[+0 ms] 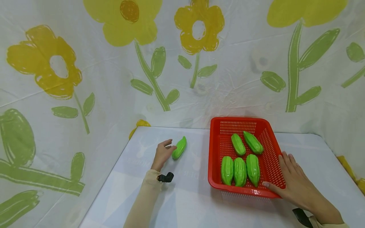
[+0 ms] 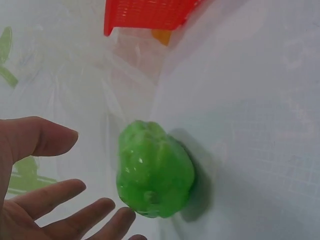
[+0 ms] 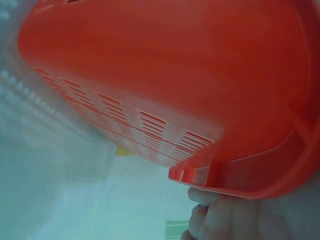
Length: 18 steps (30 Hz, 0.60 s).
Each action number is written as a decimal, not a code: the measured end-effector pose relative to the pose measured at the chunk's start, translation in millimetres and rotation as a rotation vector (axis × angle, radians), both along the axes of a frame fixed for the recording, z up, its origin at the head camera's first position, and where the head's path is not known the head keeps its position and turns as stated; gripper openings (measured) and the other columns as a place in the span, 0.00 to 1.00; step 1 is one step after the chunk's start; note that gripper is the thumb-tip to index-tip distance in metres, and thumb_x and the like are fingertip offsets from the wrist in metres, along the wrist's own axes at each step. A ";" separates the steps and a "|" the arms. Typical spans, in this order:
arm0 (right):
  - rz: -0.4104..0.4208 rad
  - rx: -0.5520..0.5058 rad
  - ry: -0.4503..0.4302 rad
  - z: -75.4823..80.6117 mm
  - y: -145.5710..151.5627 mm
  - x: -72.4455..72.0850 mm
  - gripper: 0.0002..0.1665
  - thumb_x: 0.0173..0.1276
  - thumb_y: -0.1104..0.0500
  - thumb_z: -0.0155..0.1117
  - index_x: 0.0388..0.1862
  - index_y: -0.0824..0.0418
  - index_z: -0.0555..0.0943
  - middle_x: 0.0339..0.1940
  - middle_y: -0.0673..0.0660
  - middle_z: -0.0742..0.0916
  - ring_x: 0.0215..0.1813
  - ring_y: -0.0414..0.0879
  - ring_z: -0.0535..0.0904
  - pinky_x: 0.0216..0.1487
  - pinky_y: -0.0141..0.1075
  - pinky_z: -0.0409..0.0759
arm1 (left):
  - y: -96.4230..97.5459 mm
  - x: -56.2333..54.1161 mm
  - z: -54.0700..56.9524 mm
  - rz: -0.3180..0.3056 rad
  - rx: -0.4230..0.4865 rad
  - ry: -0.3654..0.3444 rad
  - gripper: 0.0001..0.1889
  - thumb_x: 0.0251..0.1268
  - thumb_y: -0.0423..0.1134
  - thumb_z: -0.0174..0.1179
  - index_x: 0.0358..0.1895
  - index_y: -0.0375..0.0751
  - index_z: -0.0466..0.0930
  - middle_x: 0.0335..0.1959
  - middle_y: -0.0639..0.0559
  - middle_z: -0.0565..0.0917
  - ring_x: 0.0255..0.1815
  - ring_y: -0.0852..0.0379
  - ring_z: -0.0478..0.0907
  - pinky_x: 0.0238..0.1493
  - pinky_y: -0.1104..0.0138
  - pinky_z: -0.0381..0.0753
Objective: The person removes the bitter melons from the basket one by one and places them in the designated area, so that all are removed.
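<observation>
A glossy, bright green bitter melon, ridged and pointed at one end, lies on the table left of the basket. Right beside it is my left hand, fingers spread and relaxed; in the left wrist view a fingertip comes right up to the melon's lower edge. My right hand rests with straight fingers on the near right corner of a red plastic basket, thumb over the front rim. Inside the basket lie several similar bitter melons: a front row side by side, two more behind.
The white table ends at the back against a hanging cloth printed with yellow flowers. The same cloth also hangs along the left and right sides. Slotted basket walls fill much of the right wrist view.
</observation>
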State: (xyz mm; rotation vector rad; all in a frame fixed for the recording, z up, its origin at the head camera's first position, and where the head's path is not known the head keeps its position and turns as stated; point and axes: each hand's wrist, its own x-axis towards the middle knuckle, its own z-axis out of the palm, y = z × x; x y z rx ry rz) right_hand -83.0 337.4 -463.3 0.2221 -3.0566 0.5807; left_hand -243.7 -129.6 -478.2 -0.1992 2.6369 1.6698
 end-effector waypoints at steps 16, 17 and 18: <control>0.005 0.003 0.009 0.4 -0.7 0.6 0.74 0.66 0.28 0.63 0.83 0.73 0.34 0.85 0.76 0.41 0.85 0.70 0.25 0.77 0.49 0.10 | 22.3 15.6 34.1 -0.025 0.129 0.114 0.23 0.70 0.37 0.66 0.66 0.34 0.80 0.67 0.36 0.82 0.65 0.41 0.82 0.67 0.52 0.81; 0.005 0.003 0.011 0.7 -0.6 0.4 0.74 0.67 0.28 0.63 0.83 0.74 0.34 0.84 0.76 0.41 0.85 0.70 0.25 0.77 0.49 0.09 | 25.1 16.9 37.1 -0.030 0.145 0.127 0.22 0.70 0.37 0.66 0.65 0.34 0.81 0.66 0.36 0.82 0.65 0.41 0.83 0.67 0.52 0.82; 0.005 0.005 0.013 0.9 -0.3 -0.1 0.74 0.67 0.28 0.62 0.83 0.74 0.34 0.84 0.77 0.41 0.85 0.70 0.25 0.77 0.50 0.10 | 28.1 18.5 40.3 -0.038 0.157 0.140 0.22 0.70 0.36 0.66 0.64 0.33 0.81 0.65 0.36 0.83 0.64 0.40 0.83 0.66 0.53 0.82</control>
